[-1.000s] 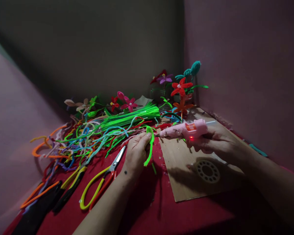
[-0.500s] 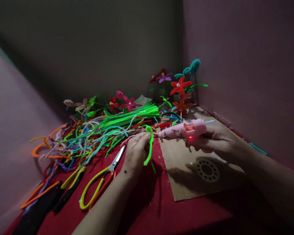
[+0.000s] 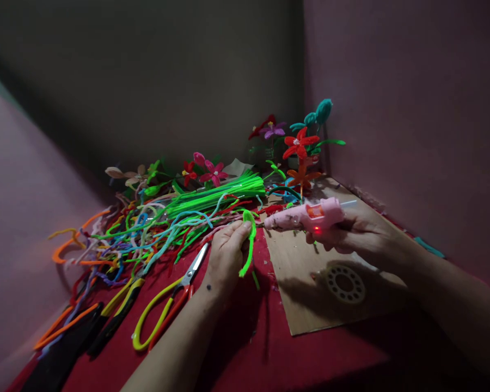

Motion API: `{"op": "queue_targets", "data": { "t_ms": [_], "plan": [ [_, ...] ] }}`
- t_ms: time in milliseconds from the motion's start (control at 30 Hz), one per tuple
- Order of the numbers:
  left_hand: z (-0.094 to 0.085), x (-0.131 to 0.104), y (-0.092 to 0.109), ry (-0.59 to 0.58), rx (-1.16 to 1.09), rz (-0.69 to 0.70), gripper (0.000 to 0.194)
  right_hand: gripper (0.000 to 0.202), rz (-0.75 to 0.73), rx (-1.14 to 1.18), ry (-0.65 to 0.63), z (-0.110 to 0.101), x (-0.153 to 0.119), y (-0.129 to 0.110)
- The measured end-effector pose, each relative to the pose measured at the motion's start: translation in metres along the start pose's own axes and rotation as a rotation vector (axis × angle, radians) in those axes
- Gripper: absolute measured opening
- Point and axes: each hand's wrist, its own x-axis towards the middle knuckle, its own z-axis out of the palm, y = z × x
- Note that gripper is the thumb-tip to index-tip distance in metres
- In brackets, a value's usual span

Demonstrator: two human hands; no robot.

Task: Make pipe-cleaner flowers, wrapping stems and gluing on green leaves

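Note:
Between thumb and fingers, my left hand [image 3: 227, 251] pinches a bright green pipe cleaner [image 3: 251, 247] that bends over the thumb and hangs down. My right hand [image 3: 353, 231] is wrapped round a pink hot glue gun [image 3: 304, 216]; its red light glows and a clear glue stick [image 3: 348, 203] pokes out of the back. The gun's nozzle points left, close beside the green pipe cleaner; whether they touch I cannot tell. Left of my left wrist lie scissors [image 3: 163, 313] with yellow and red handles.
A heap of loose pipe cleaners [image 3: 118, 245] and a green bundle [image 3: 224, 193] cover the left and back. Pliers [image 3: 118, 313] lie at the left. Pipe-cleaner flowers [image 3: 300, 142] stand at the back. A wooden board [image 3: 306, 310] carries a round holed disc [image 3: 345, 283].
Almost nothing has moved. The glue gun sits about where it was, and the fingers of my right hand have shifted slightly beneath it.

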Motion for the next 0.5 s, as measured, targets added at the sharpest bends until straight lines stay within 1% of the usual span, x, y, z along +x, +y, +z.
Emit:
{"op": "queue_targets", "data": {
  "t_ms": [133,267,400,500],
  "plan": [
    [0.0001,0.0004,0.0001,0.007,0.032,0.027,0.029,0.018,0.006,0.003,0.003,-0.001,-0.0013,0.0028],
    [-0.0007,0.0003,0.0,0.004,0.05,0.028,0.03,0.014,-0.003,-0.017,0.008,-0.0033,-0.0022,0.0065],
    [-0.0005,0.0003,0.001,0.009,0.062,0.042,0.03,0.012,-0.023,-0.034,0.014,-0.0028,-0.0006,0.0032],
    [-0.0003,0.0006,0.0014,0.006,0.055,0.04,0.03,0.015,-0.028,-0.061,-0.007,-0.002,0.0004,-0.0015]
  ]
}}
